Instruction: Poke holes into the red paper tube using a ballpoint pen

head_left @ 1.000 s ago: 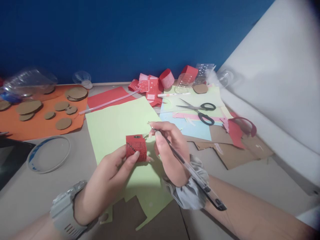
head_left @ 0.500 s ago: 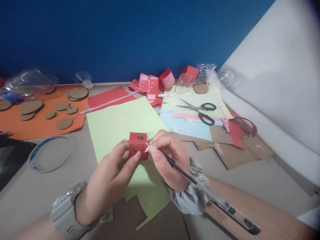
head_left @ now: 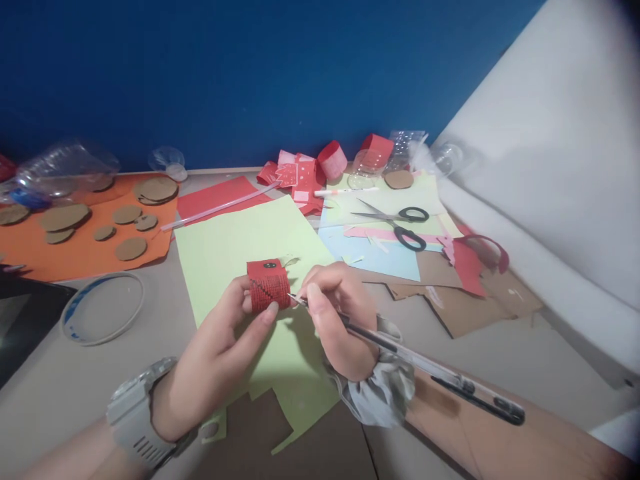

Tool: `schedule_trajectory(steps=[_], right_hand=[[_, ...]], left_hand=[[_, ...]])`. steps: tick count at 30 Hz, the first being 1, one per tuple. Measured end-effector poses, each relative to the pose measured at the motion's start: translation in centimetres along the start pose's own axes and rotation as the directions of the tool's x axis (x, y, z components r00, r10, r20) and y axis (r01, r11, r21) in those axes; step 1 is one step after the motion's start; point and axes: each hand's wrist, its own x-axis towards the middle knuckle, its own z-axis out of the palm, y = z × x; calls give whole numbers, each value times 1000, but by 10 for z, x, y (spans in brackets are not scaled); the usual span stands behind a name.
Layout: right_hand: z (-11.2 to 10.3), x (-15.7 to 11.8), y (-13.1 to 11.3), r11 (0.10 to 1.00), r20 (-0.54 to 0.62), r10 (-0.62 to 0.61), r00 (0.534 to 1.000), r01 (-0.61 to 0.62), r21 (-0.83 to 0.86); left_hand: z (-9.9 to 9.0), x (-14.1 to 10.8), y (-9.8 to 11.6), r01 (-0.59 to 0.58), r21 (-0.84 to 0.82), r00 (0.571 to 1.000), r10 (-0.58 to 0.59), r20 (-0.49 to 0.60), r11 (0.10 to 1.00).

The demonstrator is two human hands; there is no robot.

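Between its thumb and fingers, my left hand (head_left: 225,340) holds a small red paper roll (head_left: 269,288) covered in dark marks, with a black oval drawn near its upper edge. My right hand (head_left: 340,317) grips a clear pen with black ink (head_left: 415,360); its tip is at the right side of the roll. Whether the tip touches the roll is hard to tell. Both hands are above a light green sheet (head_left: 240,233) with a cut lower edge. A thin leaf-like scrap sticks out behind the roll.
Black-handled scissors (head_left: 395,223) lie on papers at the right, near cardboard pieces (head_left: 480,313). An orange sheet (head_left: 105,263) with cardboard discs is at the left, a clear ring (head_left: 67,327) nearer. Red paper rolls (head_left: 333,160) stand by the blue wall.
The red roll has shifted slightly left and up and turned in my left hand. My right hand's pen tip has moved from the roll's front face to its right edge.
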Motion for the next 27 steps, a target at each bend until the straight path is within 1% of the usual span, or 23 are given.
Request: schedule_trajectory(steps=[2,3,5,6,7,8,10,13,15,17,19,21,23,25,27], right_hand=[[1,1,1,1000,-20,-7,1000,8,16],[2,1,2,999,-57,-28,998,29,20],[3,4,5,998,-170,-54,984,59,27],[3,6,7,998,-227,-49,973,59,36],[4,8,8,998,-270,-17,963,33,53],[4,10,9,997,-280,31,960,-9,79],[3,12,10,988,-228,89,970,-58,140],[4,9,9,970,-95,94,991,-70,235],[4,7,7,942,-12,105,994,-96,323],[5,7,5,926,25,136,990,-136,353],[4,9,4,958,-29,149,988,-137,253],[2,13,4,986,-112,144,983,-133,96],[0,17,6,991,-188,128,974,-135,-21],[-2,20,8,989,-260,111,959,-132,-66],[-3,22,9,990,-267,103,958,-124,-63]], left_hand=[[-1,0,0,16,26,1000,-16,8,1000],[-1,0,-1,28,44,1000,-28,2,999],[-1,0,-1,54,74,998,-53,-16,996],[-1,0,-1,64,79,998,-62,-29,995],[0,0,-1,71,77,997,-68,-45,994],[0,0,-1,80,70,995,-75,-63,994],[1,0,0,94,52,993,-90,-82,994],[0,1,2,75,39,994,-72,-81,996],[-1,2,3,51,36,995,-48,-86,998],[-2,3,4,33,20,993,-30,-116,999],[-3,2,5,10,1,989,-10,-149,1000],[-4,2,5,-17,-15,983,14,-181,1000],[-5,1,5,-36,-22,979,31,-203,999],[-5,0,4,-29,-48,979,19,-205,998],[-5,0,5,1,-78,985,-15,-175,997]])
